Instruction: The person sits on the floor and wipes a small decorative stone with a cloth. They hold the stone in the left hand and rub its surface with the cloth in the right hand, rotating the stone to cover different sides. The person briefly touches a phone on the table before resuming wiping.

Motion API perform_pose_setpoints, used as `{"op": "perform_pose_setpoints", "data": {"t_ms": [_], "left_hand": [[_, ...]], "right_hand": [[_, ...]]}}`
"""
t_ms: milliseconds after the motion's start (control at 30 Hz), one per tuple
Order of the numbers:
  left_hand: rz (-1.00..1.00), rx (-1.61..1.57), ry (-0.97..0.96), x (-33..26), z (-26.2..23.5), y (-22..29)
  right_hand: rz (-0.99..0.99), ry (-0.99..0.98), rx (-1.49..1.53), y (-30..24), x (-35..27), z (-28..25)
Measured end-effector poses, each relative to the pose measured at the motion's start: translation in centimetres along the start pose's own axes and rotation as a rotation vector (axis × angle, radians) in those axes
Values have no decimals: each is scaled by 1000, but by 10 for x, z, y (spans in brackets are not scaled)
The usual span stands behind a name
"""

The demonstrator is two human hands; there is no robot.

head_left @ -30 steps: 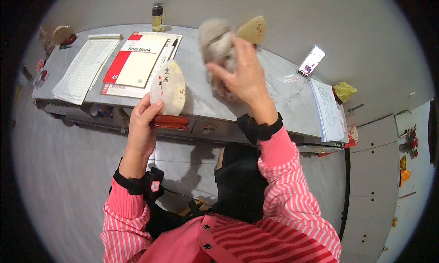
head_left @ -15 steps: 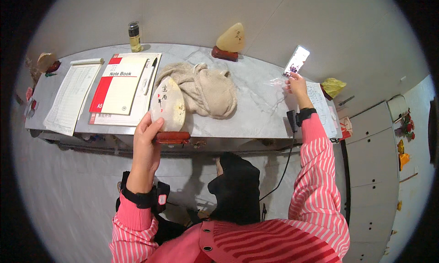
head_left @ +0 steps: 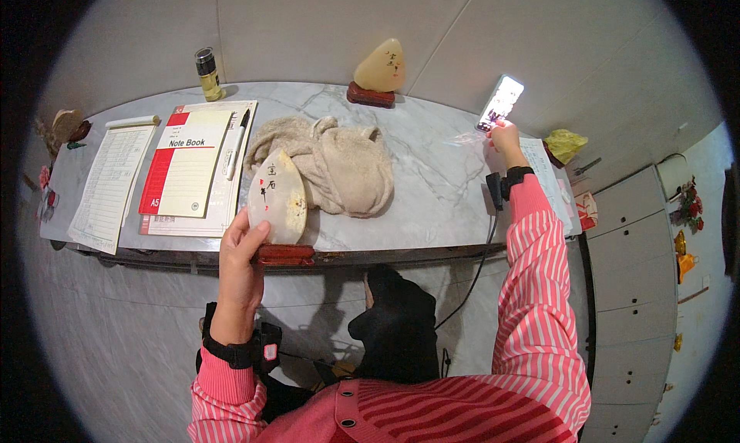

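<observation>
My left hand (head_left: 242, 259) grips a white, flat, teardrop-shaped ornamental stone (head_left: 279, 212) with dark and red writing and a yellowish rough edge. Its red-brown base (head_left: 285, 255) sits at the front edge of the table, and my thumb rests against the stone's lower left. Right behind it lies a bunched beige towel (head_left: 351, 173). Farther right, my right hand (head_left: 506, 139) has its fingers bunched at the lower edge of a lit smartphone (head_left: 501, 102), which stands tilted up near the wall. The fingertips are partly hidden against the phone.
On the marble-patterned table (head_left: 439, 188) lie a red-and-white notebook (head_left: 189, 161), a pen (head_left: 239, 142) and a ruled pad (head_left: 114, 173). A glass bottle (head_left: 208, 74) and a yellow stone (head_left: 383, 67) stand at the back. Papers (head_left: 543, 188) and a black cable (head_left: 482, 277) are at right.
My view has shifted slightly, so the table's left part appears lower. My left hand still holds the ornamental stone near the front edge; my right hand stays at the smartphone.
</observation>
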State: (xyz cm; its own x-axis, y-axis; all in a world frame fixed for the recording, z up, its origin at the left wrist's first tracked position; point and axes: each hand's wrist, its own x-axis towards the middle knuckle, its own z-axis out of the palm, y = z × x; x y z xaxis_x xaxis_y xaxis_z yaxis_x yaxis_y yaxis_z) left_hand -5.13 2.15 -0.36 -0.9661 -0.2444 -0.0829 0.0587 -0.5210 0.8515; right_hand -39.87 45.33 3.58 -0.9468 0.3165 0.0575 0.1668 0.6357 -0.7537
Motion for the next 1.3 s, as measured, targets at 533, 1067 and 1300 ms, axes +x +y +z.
{"op": "perform_pose_setpoints", "data": {"t_ms": [533,1067,1300], "left_hand": [[-46,-51,-12,-2,-2,2],[-68,-55,5,-4,3,6],[-64,-47,2,-2,3,5]], "right_hand": [[-66,50,102,-11,-14,11],[-144,174,74,21,17,13],[-82,117,62,15,6,15]]}}
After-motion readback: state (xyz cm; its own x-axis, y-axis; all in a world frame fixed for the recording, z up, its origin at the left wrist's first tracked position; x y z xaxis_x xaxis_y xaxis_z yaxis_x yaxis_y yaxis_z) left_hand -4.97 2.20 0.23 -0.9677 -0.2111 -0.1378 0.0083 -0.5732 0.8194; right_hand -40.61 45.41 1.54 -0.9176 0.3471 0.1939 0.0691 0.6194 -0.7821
